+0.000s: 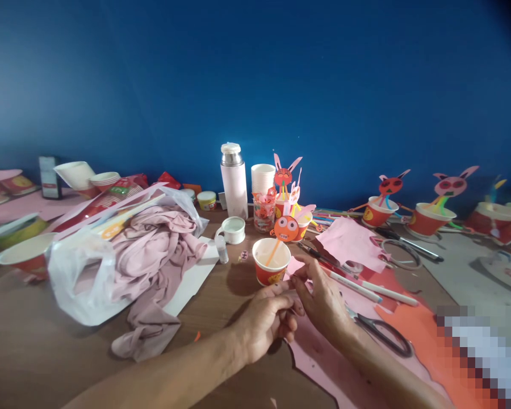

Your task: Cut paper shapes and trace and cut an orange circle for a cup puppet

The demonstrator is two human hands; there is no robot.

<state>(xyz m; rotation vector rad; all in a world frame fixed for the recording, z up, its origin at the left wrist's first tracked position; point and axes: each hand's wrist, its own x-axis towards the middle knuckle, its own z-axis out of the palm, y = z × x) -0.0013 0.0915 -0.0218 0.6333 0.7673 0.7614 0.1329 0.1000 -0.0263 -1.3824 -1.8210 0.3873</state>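
Observation:
My left hand (269,321) and my right hand (320,298) meet close together just above the table. The fingers of both are curled in a pinch, and whatever they hold is too small or hidden to make out. Right behind them stands a red and white paper cup (273,274). Out of it rises an orange paper face (287,229) with round eyes and teeth on an orange stick. Under my right forearm lie scissors (385,335) with black handles, on a pink paper sheet (313,363). White markers (353,285) rest beyond my right hand.
A white thermos (234,190), its cup lid (233,230) and a glass jar of red scraps (264,213) stand behind. Left are a bunched pink cloth (153,244) and a plastic bag (83,278). Finished-looking cup figures (380,211) line the right, near an orange sheet (413,324).

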